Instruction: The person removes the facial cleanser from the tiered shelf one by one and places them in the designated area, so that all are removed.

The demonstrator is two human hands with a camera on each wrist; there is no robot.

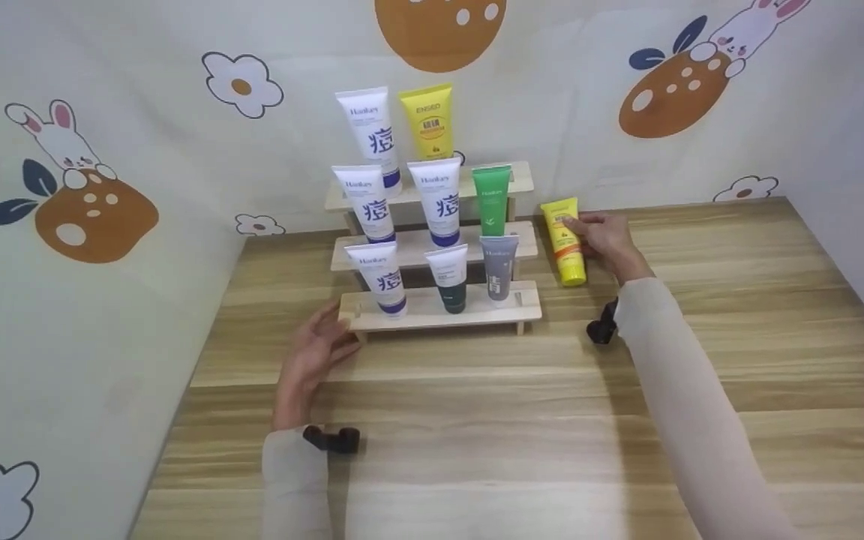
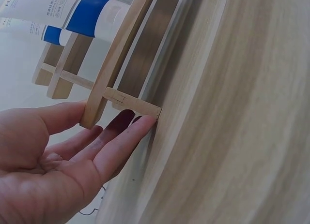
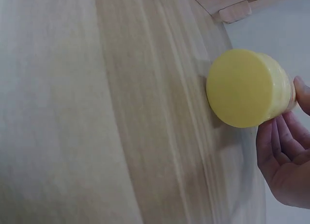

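A three-tier wooden display stand [image 1: 439, 319] carries several squeeze tubes standing cap down. My left hand [image 1: 310, 354] is at its front left corner; in the left wrist view the thumb [image 2: 70, 112] touches the end of the lowest shelf [image 2: 114, 59] and the fingers reach the short leg beneath. To the right of the stand, my right hand [image 1: 608, 238] holds a yellow tube [image 1: 565, 244] between thumb and fingers, cap down and slightly tilted. The right wrist view shows its round yellow cap [image 3: 240, 88] close to the tabletop; whether they touch, I cannot tell.
White tubes [image 1: 372, 127], another yellow tube [image 1: 430, 120], a green tube [image 1: 490, 199] and a grey tube [image 1: 499, 266] stand on the shelves. Behind the stand rises a patterned cloth [image 1: 312, 45]. Wood-grain tabletop [image 1: 477, 420] stretches in front.
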